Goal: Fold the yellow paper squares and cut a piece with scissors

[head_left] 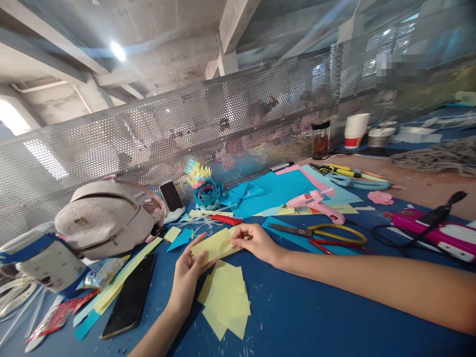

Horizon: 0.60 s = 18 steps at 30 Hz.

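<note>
Yellow paper pile (pixel 227 302) sits at 6 o'clock, likely for easy reach; just beyond, fingers of left hand (pixel 188 270) and right hand (pixel 258 243) pinch 1 yellow strip (pixel 213 246) at opposite ends, probably keeping it flat; scissors (pixel 309 231) at 3 o'clock.

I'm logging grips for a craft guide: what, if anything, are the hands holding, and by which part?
A piece of yellow paper: the left hand holds its left end, and the right hand pinches its right end.

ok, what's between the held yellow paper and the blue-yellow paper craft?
Head view: a red cutter and paper strips lie between the yellow paper and craft.
</note>
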Available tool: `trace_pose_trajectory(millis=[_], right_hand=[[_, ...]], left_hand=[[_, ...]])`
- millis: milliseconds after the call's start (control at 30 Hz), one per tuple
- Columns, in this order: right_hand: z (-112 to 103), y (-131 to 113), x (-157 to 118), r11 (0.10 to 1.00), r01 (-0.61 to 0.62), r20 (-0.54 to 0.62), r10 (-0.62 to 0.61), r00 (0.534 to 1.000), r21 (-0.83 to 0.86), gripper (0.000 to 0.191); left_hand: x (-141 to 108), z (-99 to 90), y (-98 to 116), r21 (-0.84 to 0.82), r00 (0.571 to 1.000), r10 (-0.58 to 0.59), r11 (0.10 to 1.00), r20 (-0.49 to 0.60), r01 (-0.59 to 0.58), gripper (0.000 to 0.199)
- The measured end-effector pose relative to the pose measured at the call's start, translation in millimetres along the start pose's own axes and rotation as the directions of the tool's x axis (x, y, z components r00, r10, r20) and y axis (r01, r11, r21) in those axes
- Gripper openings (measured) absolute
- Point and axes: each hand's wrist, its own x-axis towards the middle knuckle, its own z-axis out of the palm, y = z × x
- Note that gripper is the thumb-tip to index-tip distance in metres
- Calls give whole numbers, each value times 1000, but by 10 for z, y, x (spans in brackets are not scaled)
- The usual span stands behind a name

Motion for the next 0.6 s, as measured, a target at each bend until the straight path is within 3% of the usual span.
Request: trace_pose_trajectory(millis=[167, 333, 600], right_hand=[[-10, -81, -38, 999, 37, 72, -37, 997, -1, 24], [-20, -234, -113, 989, 131, 191, -142, 971, 67, 36], [-34, -289, -163, 950, 294, 289, -254, 923, -105, 26]], left_hand=[[50, -79, -54, 136, 991, 104, 987, -90, -91, 30], [23, -66, -45, 204, 993, 111, 972, 48, -118, 29], [-35, -9, -24, 286, 990, 44, 955, 135, -82, 31]])
